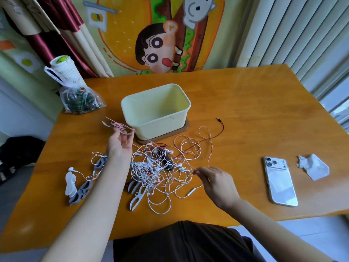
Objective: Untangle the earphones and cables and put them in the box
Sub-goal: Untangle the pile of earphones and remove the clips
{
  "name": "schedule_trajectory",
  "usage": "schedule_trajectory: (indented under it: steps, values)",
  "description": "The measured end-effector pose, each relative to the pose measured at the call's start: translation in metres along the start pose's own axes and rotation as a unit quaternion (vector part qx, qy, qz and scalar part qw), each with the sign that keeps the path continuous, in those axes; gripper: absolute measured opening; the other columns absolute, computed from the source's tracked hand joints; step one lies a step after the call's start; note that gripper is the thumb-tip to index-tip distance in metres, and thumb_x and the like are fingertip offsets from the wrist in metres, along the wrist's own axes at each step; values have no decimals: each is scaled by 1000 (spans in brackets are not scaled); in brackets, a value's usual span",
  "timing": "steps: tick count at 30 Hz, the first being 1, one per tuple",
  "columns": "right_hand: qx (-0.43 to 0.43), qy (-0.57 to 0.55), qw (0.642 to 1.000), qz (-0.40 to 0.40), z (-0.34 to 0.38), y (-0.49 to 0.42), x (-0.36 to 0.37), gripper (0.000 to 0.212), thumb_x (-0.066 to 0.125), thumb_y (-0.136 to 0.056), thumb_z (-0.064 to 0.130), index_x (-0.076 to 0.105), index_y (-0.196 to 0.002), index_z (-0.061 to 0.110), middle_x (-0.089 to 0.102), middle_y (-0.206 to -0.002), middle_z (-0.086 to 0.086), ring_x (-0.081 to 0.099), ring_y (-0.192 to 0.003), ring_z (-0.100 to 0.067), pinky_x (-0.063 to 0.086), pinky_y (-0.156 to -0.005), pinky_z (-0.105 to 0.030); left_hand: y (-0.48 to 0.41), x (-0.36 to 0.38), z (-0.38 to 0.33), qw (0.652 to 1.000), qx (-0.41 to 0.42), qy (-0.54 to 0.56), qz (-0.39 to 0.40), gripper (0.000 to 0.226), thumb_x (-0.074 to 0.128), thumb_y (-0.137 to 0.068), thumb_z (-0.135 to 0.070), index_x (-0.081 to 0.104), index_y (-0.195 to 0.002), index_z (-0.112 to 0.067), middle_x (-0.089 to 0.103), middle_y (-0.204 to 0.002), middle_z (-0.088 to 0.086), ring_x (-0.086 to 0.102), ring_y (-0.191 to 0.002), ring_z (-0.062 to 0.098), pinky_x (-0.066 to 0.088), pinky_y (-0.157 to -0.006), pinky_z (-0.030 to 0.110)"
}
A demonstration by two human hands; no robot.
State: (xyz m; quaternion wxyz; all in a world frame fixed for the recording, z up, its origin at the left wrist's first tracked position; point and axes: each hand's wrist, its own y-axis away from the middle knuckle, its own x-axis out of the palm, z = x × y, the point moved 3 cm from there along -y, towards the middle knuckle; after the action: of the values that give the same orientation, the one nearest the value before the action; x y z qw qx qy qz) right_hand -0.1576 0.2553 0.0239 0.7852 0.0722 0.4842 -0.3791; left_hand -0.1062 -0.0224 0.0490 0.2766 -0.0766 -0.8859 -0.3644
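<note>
A pale yellow box (156, 121) stands open on a brown lid at the table's middle. In front of it lies a tangle of white and pink earphone cables (151, 167). My left hand (120, 144) is raised left of the box and holds a grey winder wrapped with pink cable (118, 126). That pink cable runs taut down to my right hand (215, 178), which pinches it at the tangle's right edge. A dark cable with a plug (220, 122) trails right of the box. White earphones with grey and white winders (81, 180) lie at the left.
A white phone (280, 181) lies face down at the right, with a crumpled tissue (313, 166) beyond it. A plastic bag (79, 99) and a roll sit at the back left corner. The orange table (245, 110) ends close to my lap.
</note>
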Motion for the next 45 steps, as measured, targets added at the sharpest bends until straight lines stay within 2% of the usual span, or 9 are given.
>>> schedule_trajectory:
  steps: [7,13,16,21,27,31,35,41,45]
  values:
    - [270,-14,959,89,-45,-2,2,33,37,-101,32,69,-97,23,46,-51,9,43,-47,-7,28,-44,-22,8,1,7,994,-79,17,71,17,52,-97,-13,62,-102,0,62,-109,16,60,-108,24,57,-79,42]
    - [162,33,977,134,-25,4,6,30,40,-100,31,69,-103,25,62,-78,10,53,-68,-10,29,-50,-14,10,5,11,994,-71,-6,84,14,51,-98,-17,62,-97,-10,62,-102,4,59,-95,11,40,-107,41]
    - [76,32,985,153,-11,9,8,30,40,-100,33,68,-108,26,68,-102,8,59,-93,-12,34,-62,-14,6,3,7,995,-65,-7,69,10,50,-98,-18,60,-98,-16,60,-103,0,57,-93,9,37,-103,51]
    - [-52,-13,979,195,9,10,8,45,28,-97,45,68,-105,25,69,-103,12,57,-94,-6,35,-72,-8,4,3,-1,999,-12,2,43,13,50,-98,-11,59,-89,-8,61,-91,6,60,-86,14,46,-100,48]
    - [64,-12,980,186,-5,-2,1,28,41,-100,24,57,-122,21,57,-105,12,50,-105,-12,39,-83,-16,18,-7,-3,973,122,-197,20,25,59,-92,-4,65,-116,-5,69,-104,6,67,-94,17,55,-88,40]
    - [117,-5,952,282,-2,-18,7,63,58,-92,25,24,-145,19,35,-146,-1,30,-136,-18,27,-111,-28,45,5,11,952,115,-264,103,21,55,-93,-2,68,-96,-18,69,-104,0,66,-98,16,55,-84,34]
    - [85,-93,977,173,31,-49,1,77,63,-89,25,14,-147,14,23,-152,-2,24,-139,-17,23,-109,-22,68,21,27,935,99,-295,169,23,53,-93,-2,66,-109,-12,68,-110,5,64,-100,19,54,-73,28]
    - [31,-239,966,94,71,-83,-10,64,64,-87,11,28,-139,6,55,-119,-1,52,-110,-9,35,-93,-5,94,41,36,912,119,-299,256,21,56,-93,-5,67,-106,-17,69,-114,8,67,-101,22,57,-80,37]
    - [100,-288,952,40,70,-86,-11,30,50,-96,17,44,-123,5,54,-67,10,51,-61,-4,45,-67,-28,91,44,28,916,132,-275,259,23,55,-93,-3,66,-108,-15,68,-115,9,68,-98,20,58,-77,35]
